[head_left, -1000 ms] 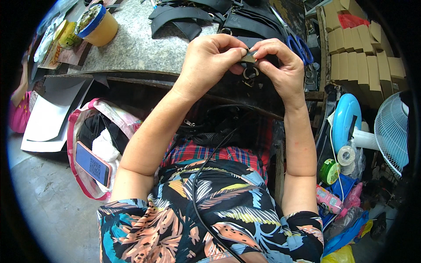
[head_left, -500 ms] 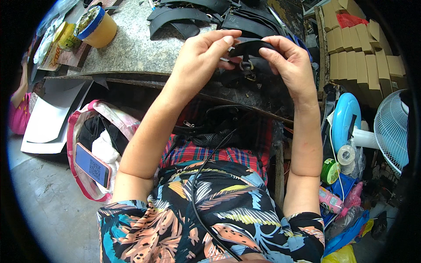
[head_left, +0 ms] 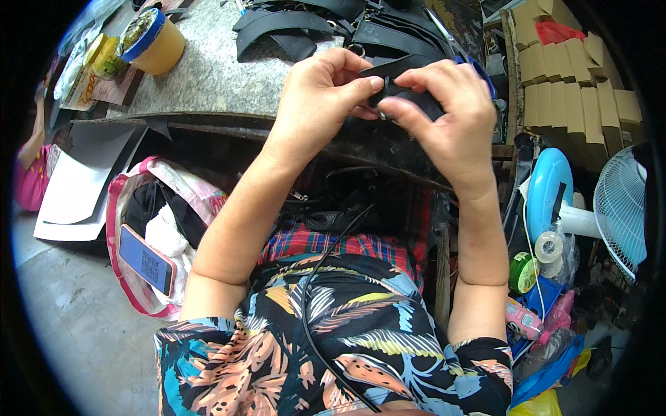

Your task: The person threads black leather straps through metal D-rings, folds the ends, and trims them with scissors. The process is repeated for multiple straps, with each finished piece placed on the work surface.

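Note:
A black strap with a small metal ring is held over the front edge of the worktable. My left hand pinches it between thumb and fingers. From the other side my right hand grips the strap, thumb and forefinger bent around it near the ring. Part of the ring is hidden by my fingertips. Just beyond my hands lie several black straps and flat black leather-like pieces in a pile.
A yellow tub with a blue rim stands on the stone-patterned tabletop. To the left, a phone lies on an open pink-edged bag. Cardboard boxes and a fan are at the right.
My right hand has moved left, closer to my left hand, and its fingers have shifted along the strap toward the ring. The left hand still pinches it.

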Motion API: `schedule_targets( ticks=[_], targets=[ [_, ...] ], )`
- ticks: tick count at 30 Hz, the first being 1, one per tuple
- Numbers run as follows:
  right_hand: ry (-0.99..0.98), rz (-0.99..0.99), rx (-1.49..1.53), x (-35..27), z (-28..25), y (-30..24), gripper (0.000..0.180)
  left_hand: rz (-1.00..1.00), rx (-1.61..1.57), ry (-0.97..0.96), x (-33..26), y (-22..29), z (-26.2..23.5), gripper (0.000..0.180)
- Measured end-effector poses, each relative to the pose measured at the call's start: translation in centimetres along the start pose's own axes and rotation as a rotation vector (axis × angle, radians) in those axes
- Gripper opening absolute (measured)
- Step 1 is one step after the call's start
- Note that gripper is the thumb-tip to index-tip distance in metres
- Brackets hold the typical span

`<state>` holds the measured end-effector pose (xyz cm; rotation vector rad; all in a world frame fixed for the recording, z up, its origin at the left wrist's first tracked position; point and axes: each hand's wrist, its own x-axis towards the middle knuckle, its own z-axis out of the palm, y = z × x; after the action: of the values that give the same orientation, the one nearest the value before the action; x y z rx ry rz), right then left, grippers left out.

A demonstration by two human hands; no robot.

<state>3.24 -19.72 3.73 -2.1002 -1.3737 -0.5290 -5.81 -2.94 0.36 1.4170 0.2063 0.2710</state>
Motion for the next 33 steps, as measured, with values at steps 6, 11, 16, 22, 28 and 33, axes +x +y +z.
schedule_targets(
  ticks=[6,11,16,22,28,33],
  targets=[
    [0.011,0.219,0.213,-1.1,1.4,-0.3,0.012,-0.035,-0.095,-0.099,0.1,-0.1,-0.2,0.019],
    [0.000,0.267,0.342,-1.1,1.8,0.1,0.011,-0.006,-0.053,-0.117,0.0,-0.1,-0.1,0.024],
    [-0.022,0.120,0.245,-0.9,1.8,0.8,0.010,0.024,-0.064,-0.089,0.1,-0.3,0.3,0.022],
    [-0.016,0.108,0.096,-1.2,1.6,0.8,0.023,0.051,-0.021,-0.076,-0.1,-0.3,0.7,0.019],
    [0.006,-0.083,-0.030,-0.3,1.0,2.5,0.042,0.039,0.006,-0.100,-0.4,-0.1,0.5,0.017],
    [-0.087,-0.024,0.211,-0.8,1.8,3.3,0.020,0.220,0.210,0.018,-0.4,-0.5,0.9,0.015]
  ],
)
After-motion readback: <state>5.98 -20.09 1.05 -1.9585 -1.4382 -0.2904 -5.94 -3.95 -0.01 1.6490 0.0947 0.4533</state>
